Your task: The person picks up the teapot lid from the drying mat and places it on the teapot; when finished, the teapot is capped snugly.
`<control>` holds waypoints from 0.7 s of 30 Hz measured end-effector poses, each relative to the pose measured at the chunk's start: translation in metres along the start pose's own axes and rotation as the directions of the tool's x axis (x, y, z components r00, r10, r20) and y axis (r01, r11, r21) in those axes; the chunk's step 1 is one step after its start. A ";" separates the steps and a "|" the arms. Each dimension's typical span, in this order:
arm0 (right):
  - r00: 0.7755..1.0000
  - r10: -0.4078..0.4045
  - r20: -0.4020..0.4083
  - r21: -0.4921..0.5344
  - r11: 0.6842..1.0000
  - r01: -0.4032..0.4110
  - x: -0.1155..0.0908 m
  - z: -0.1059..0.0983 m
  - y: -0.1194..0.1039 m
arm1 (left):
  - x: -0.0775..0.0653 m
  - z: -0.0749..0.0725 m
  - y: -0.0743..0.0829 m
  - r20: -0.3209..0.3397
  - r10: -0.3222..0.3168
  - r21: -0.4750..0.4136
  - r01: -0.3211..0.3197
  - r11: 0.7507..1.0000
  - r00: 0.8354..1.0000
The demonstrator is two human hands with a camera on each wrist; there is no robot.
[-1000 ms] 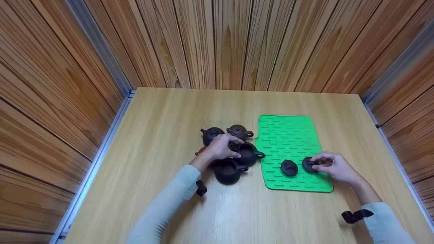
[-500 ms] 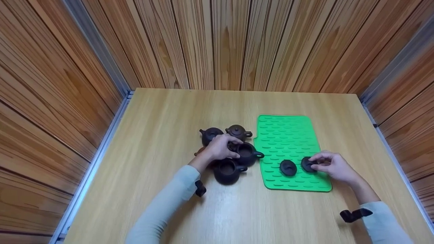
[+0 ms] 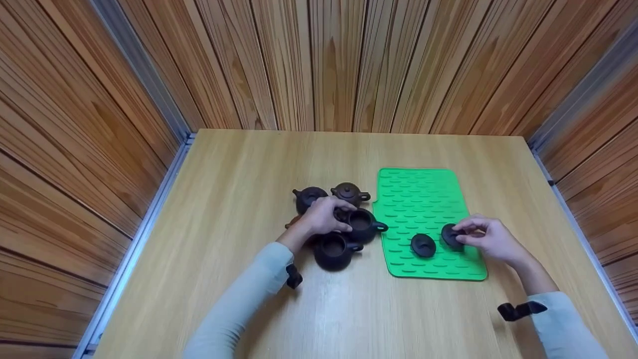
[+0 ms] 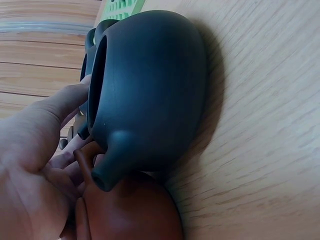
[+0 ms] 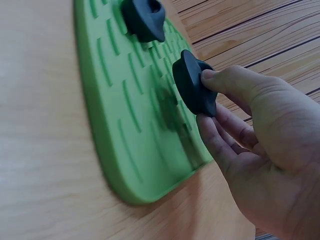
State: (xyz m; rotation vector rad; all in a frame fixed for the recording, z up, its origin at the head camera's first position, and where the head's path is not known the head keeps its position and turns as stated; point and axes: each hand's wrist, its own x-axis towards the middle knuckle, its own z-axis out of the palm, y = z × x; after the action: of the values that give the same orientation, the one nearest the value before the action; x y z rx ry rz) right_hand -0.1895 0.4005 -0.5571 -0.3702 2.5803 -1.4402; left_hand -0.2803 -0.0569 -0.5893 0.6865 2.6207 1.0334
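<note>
My right hand (image 3: 491, 242) pinches a dark teapot lid (image 3: 451, 237) between thumb and fingers. In the right wrist view this lid (image 5: 194, 84) is tilted and raised above the green mat (image 5: 112, 130). A second dark lid (image 3: 423, 246) lies on the mat to its left. My left hand (image 3: 325, 215) grips the near side of a lidless dark teapot (image 3: 362, 227), thumb and forefinger around it; the other fingers are partly hidden. Another lidless teapot (image 3: 332, 252) stands in front, its body (image 4: 155, 90) large in the left wrist view, beside a reddish-brown teapot (image 4: 130, 212).
Behind the left hand stand a dark teapot (image 3: 309, 198) and a brown lidded teapot (image 3: 348, 193). The gripped teapot's handle (image 3: 381, 227) reaches over the mat's left edge. Wood-panelled walls (image 3: 339, 65) enclose the wooden table (image 3: 239, 164) at the back and sides.
The right hand has lifted its lid slightly off the mat, and the lid has tilted. My left hand keeps its place on the teapot.
</note>
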 end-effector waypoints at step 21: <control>0.994 -0.095 0.056 0.009 0.996 0.094 0.028 0.014 -0.033 | -0.002 -0.003 0.004 0.016 -0.010 -0.016 0.010 1.000 1.000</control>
State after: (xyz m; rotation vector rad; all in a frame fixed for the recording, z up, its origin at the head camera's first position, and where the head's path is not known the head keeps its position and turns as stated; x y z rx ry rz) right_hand -0.2085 0.3644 -0.5368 -0.5308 2.5452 -1.4456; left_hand -0.2776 -0.0567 -0.5842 0.6750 2.5962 1.0408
